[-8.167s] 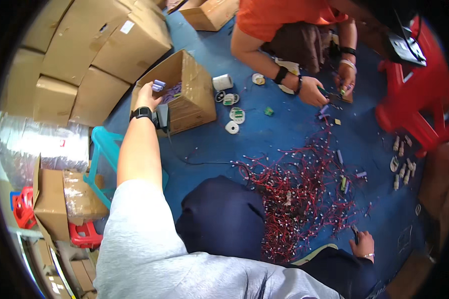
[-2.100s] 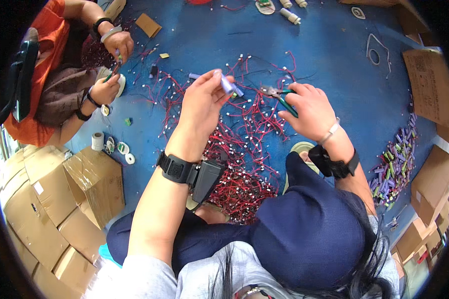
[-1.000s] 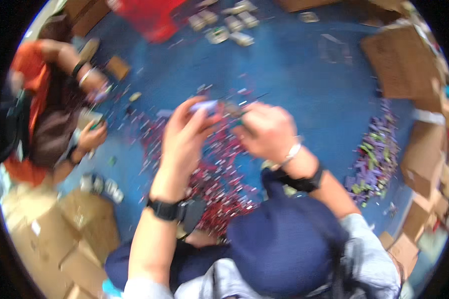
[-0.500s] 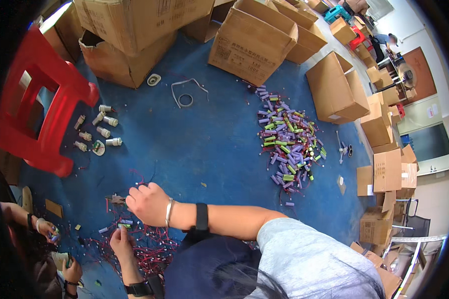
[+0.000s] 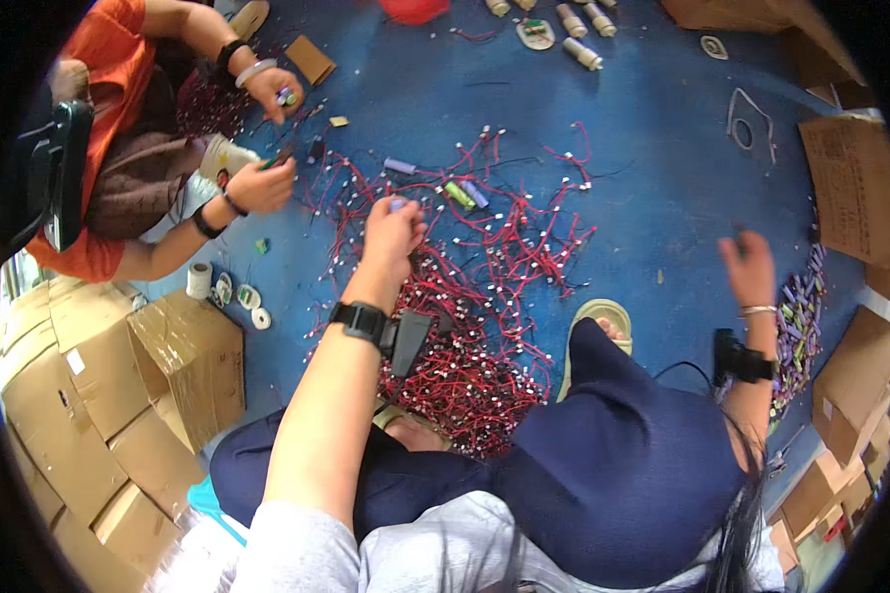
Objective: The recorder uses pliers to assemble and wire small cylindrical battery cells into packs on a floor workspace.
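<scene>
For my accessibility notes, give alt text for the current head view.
A person's left hand holds a purple cylinder over tangled red wires on a blue floor. The right hand, a dark object at its tip, is near a heap of purple and green cylinders; a co-worker in orange is at left.

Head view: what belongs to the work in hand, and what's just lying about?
Likely in use: purple cylinder in left hand; dark tool, mostly hidden, in right hand; red wires; green cylinder.

Likely lying about: white spool; white fittings; stacked boxes.

Purple cylinder [image 5: 398,205], red wires [image 5: 475,366] (white-tipped)
</scene>
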{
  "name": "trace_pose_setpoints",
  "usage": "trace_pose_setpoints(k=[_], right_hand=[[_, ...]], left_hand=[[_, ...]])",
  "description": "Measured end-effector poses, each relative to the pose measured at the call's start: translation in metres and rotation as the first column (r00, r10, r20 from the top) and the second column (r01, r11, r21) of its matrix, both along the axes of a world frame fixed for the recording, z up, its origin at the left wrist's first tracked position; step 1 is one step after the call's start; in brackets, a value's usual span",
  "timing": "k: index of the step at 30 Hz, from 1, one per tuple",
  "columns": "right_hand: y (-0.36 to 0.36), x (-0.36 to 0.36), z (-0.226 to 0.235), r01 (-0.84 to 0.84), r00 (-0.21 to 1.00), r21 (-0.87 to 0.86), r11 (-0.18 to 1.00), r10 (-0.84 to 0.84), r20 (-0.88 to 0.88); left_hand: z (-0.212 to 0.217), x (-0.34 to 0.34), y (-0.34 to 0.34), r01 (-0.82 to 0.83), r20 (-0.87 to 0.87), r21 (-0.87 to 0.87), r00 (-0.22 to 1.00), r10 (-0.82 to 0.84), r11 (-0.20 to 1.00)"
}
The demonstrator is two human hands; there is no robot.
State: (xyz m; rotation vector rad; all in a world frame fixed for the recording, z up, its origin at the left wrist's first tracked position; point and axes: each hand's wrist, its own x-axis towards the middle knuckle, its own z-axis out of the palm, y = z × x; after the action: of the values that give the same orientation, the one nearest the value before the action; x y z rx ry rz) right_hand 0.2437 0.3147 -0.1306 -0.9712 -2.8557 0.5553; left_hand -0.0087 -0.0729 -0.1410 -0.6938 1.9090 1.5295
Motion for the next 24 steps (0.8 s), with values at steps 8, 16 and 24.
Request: trace_pose_setpoints(k=[8, 16, 24], right_hand=[[-0.035, -0.024, 0.018, -0.282, 0.959, -0.191, 0.940, 0.275, -0.067], [-0.114, -0.066, 0.017, -0.532, 0.844, -0.270, 0.803, 0.530, -0.085], [-0.104, -0.061, 0.018, -0.527, 0.843, -0.267, 0.807, 0.536, -0.042]], left_hand=[[-0.051, 0.012, 0.024, 0.411, -0.095, -0.458, 0.859, -0.503, 0.788], [-0.021, 0.003, 0.080, 0.491, 0.165, -0.756, 0.783, -0.600, 0.433], [-0.052, -0.004, 0.047, 0.424, 0.035, -0.660, 0.842, -0.539, 0.620]])
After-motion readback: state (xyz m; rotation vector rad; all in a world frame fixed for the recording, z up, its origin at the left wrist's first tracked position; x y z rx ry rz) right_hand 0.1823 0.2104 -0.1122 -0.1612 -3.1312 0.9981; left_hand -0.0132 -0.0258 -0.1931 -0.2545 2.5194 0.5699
